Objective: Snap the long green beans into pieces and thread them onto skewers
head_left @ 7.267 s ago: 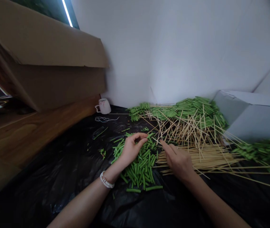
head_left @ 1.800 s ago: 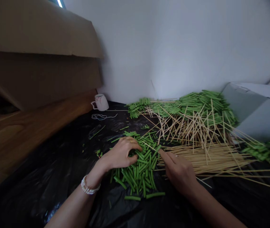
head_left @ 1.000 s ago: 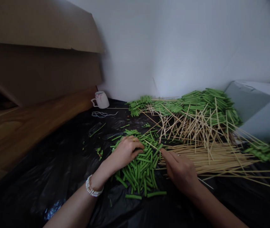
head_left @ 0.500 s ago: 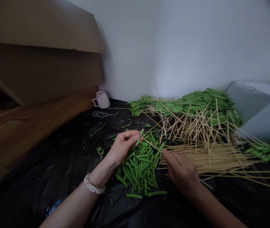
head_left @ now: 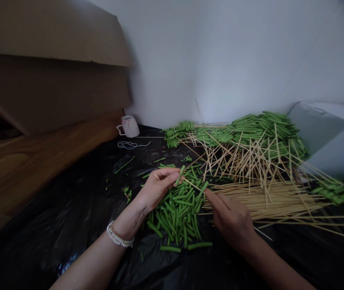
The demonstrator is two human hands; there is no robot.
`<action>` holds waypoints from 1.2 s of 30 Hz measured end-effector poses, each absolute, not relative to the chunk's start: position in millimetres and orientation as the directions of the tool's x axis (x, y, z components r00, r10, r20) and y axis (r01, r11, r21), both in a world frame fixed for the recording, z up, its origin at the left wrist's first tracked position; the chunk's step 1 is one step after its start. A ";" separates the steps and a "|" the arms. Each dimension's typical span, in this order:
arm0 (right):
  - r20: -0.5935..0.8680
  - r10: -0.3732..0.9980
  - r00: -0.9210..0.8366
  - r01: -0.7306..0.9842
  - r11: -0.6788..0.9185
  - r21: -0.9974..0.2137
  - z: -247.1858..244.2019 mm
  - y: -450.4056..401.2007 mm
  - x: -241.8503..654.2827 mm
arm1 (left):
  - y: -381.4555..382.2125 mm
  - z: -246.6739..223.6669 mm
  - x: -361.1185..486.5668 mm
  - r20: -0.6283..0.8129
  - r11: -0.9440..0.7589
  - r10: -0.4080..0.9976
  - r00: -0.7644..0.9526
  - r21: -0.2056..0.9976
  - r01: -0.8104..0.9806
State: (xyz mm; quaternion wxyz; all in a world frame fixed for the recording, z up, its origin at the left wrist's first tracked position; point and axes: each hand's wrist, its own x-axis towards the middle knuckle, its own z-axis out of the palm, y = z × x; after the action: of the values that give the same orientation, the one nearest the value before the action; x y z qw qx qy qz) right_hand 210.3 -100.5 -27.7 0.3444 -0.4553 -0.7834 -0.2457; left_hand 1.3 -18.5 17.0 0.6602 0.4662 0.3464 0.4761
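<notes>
My left hand (head_left: 161,185), with a pearl bracelet at the wrist, pinches a short piece of green bean (head_left: 180,175) between thumb and fingers. A thin wooden skewer (head_left: 192,183) runs from this piece to my right hand (head_left: 232,215). Closed round the skewer's other end, my right hand has a second bean piece (head_left: 202,191) at its fingertips; whether the skewer pierces that piece cannot be made out. Below both hands lies a loose heap of cut green beans (head_left: 176,217).
Bare skewers (head_left: 280,201) lie in a pile at the right. Behind them are stacked skewered beans (head_left: 265,127). A mug (head_left: 130,127) and a white cord (head_left: 131,145) are at the back left, below a cardboard box (head_left: 54,88). Black plastic sheet (head_left: 81,209) covers the surface.
The bean piece in my left hand has shifted slightly right, toward my right hand. My right hand has hardly moved.
</notes>
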 end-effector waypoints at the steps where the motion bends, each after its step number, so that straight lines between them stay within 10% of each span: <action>1: 0.761 0.546 -0.350 0.881 0.467 0.071 -27.6 -100.4 210.2 | -18.6 17.0 1.4 -0.013 0.113 0.951 0.308 0.944 -0.309; 36: 0.768 0.564 -0.305 0.880 0.475 0.001 -24.6 -102.6 206.5 | -17.2 10.0 -1.7 0.027 0.026 0.955 0.295 0.984 -0.176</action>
State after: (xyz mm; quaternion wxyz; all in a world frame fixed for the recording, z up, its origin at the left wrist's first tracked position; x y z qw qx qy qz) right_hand 206.5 -102.6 -24.6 0.3638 -0.4639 -0.7780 -0.2174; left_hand -1.7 -17.2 10.0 0.6117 0.5227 0.3728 0.4622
